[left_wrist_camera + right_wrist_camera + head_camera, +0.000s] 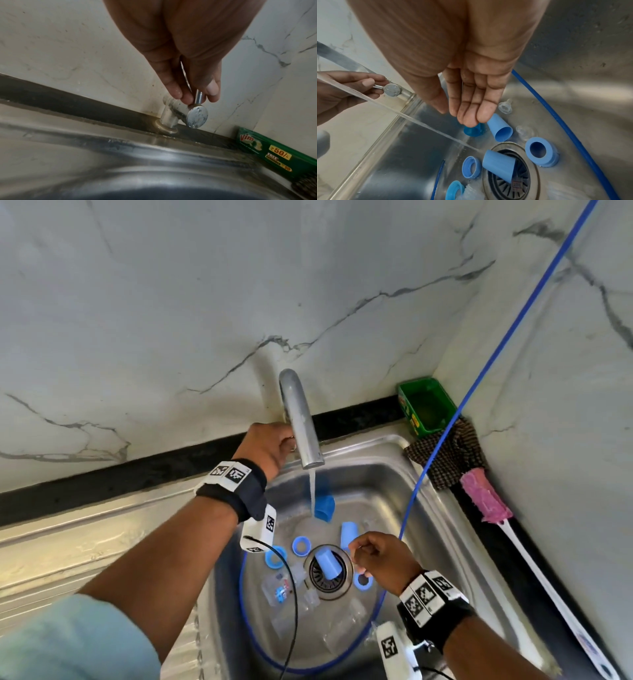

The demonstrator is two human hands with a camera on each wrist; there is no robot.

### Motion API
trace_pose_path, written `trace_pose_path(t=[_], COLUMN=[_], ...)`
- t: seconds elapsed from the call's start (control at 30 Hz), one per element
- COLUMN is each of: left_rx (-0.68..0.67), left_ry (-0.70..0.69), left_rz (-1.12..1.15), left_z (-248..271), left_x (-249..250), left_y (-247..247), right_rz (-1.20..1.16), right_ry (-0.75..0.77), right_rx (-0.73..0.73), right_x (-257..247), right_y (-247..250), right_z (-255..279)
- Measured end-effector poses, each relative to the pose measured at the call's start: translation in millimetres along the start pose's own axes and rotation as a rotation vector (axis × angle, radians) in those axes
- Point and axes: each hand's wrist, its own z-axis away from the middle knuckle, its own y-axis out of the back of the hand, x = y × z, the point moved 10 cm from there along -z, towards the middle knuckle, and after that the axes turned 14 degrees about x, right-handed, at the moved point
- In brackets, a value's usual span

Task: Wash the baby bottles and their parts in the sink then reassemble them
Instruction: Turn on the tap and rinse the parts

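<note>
Evidently to control the running water, the left hand (270, 445) pinches the tap lever (198, 98) at the far rim, while the right hand (382, 556) waits empty, fingers relaxed, over the blue caps (500, 127) in the sink (442, 529).

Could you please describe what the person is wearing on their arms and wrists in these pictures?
Both forearms are bare. The left wrist carries a black strap with white blocks printed with black square markers, plus a white camera box trailing a thin black cable. The right wrist has the same strap, markers and white box. A light blue-green sleeve shows at the left upper arm.
</note>
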Motion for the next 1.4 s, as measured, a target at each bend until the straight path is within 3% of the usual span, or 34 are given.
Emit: trace_pose_path(t=[0.87,1.4], left_rx=[-0.011,0.023], left_ry=[-0.172,-0.111], left_rz=[-0.108,-0.011], left_z=[-5.9,-1.6], left_x=[13.9,7.9], left_y=[2.9,5.4], right_rz=[-0.026,0.002], right_ry=[-0.034,-0.032], right_rx=[-0.036,-0.038], right_x=[10.1,11.5], right_y=[-8.1,-9.9], right_z=[-1.1,-2.9])
